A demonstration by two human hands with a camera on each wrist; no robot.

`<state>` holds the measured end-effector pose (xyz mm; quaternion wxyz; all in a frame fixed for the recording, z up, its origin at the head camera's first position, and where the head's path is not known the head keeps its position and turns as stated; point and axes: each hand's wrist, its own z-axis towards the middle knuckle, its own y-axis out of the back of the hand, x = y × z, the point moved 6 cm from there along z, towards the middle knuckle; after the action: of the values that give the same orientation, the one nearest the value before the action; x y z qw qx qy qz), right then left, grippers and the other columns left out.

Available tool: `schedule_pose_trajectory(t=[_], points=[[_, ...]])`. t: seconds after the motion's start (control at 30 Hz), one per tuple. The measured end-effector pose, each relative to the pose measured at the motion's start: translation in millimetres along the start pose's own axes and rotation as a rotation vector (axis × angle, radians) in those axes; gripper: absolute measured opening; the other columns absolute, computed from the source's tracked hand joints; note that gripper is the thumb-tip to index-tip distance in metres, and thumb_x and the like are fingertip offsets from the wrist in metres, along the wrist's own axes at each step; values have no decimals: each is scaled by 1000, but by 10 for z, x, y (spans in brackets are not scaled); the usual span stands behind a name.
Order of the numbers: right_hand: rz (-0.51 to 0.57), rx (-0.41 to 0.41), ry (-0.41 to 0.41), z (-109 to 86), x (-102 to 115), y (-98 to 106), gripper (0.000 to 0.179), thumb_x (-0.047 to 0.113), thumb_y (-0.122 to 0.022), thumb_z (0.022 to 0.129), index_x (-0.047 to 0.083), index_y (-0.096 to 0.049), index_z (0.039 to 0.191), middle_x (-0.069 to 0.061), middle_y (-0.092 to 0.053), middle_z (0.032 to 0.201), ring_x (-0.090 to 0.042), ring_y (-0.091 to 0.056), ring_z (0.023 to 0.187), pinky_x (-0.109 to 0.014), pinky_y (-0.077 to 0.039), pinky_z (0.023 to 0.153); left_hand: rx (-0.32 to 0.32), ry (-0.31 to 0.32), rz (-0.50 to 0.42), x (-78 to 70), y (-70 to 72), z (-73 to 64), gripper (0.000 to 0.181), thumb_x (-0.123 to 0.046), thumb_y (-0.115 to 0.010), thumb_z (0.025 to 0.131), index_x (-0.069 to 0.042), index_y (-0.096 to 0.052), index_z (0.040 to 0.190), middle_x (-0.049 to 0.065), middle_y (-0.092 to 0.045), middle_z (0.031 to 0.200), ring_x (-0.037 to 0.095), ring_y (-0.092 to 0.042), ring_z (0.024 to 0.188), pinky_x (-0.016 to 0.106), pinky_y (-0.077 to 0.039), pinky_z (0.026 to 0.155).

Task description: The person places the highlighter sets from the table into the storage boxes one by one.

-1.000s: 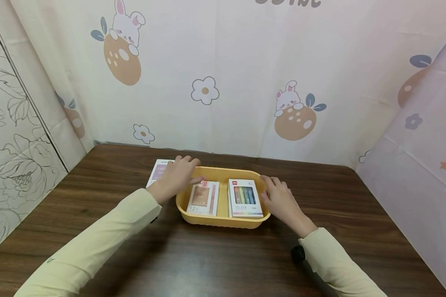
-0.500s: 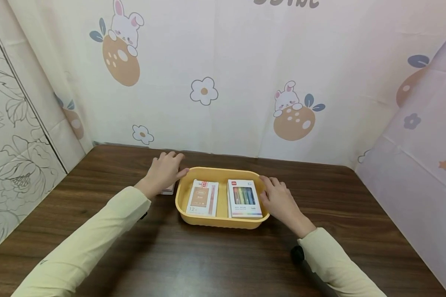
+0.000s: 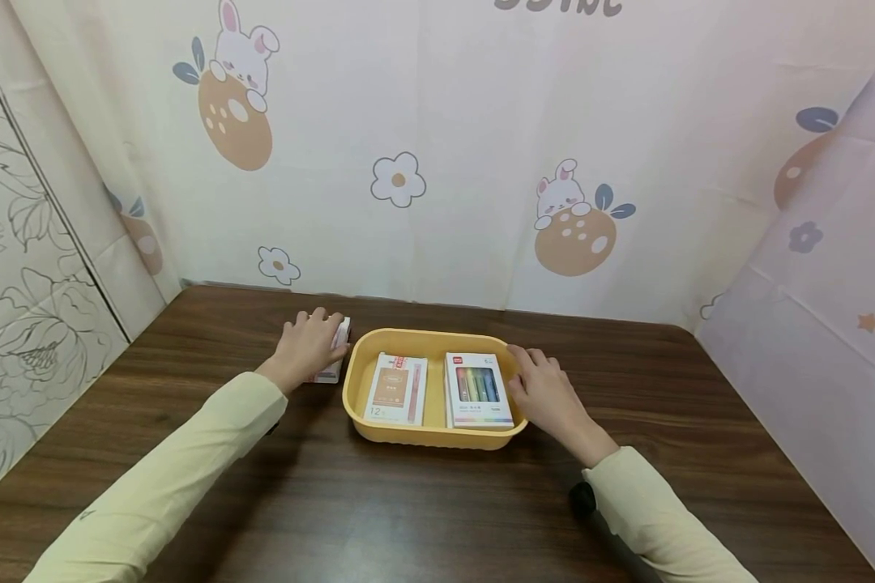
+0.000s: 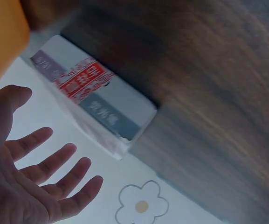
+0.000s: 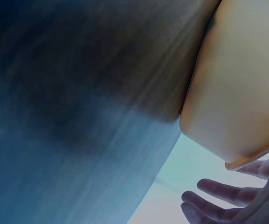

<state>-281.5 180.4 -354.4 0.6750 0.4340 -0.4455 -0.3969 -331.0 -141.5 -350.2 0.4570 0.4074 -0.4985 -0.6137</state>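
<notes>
My left hand [image 3: 302, 348] reaches over a small white carton [image 3: 338, 354] just left of the yellow basket [image 3: 437, 437], covering most of it in the head view. Its fingers are spread, and the left wrist view shows a gap between them and the carton [image 4: 94, 88], which has a red sticker and grey and mauve label panels. At the basket's right rim, my right hand [image 3: 550, 397] rests with its fingers loosely extended. Inside the basket lie a white-and-brown carton [image 3: 396, 390] on the left and a white box of coloured pens [image 3: 479, 390] on the right.
The dark wood table [image 3: 423, 510] runs back to a pale curtain [image 3: 467, 162] printed with rabbits and flowers. Another curtain [image 3: 838, 324] borders it on the right, and a panel with flower outlines [image 3: 29, 308] stands at the left.
My left hand has moved left from the basket's left rim to over the loose carton, whose right side now shows beside the fingers. The right hand has stayed at the rim.
</notes>
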Motion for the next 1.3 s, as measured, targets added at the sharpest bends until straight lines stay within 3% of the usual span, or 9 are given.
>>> schedule_pose_trajectory(t=[0.23, 0.57, 1.3], points=[[6, 0, 3, 5, 2, 1, 47, 18, -49, 90, 9, -40, 135, -20, -48, 126, -37, -48, 101, -51, -41, 84, 48, 49, -12, 41, -78, -17, 60, -41, -60, 85, -4, -43, 130, 25, -46, 124, 49, -46, 108, 61, -41, 83], [8, 15, -15, 1, -5, -4, 48, 17, -49, 90, 9, -39, 136, -20, -47, 127, -36, -48, 103, -52, -40, 86, 77, 71, 12, 102, -171, -9, 61, -52, -57, 83, -7, -46, 123, 25, -46, 121, 49, -47, 104, 60, -43, 79], [14, 5, -9, -2, 9, 7, 48, 18, -49, 90, 9, -40, 135, -20, -48, 127, -37, -48, 104, -53, -40, 87, 98, 117, -90, 150, -257, -15, 60, -47, -57, 84, -5, -44, 126, 27, -39, 127, 52, -47, 99, 61, -45, 74]])
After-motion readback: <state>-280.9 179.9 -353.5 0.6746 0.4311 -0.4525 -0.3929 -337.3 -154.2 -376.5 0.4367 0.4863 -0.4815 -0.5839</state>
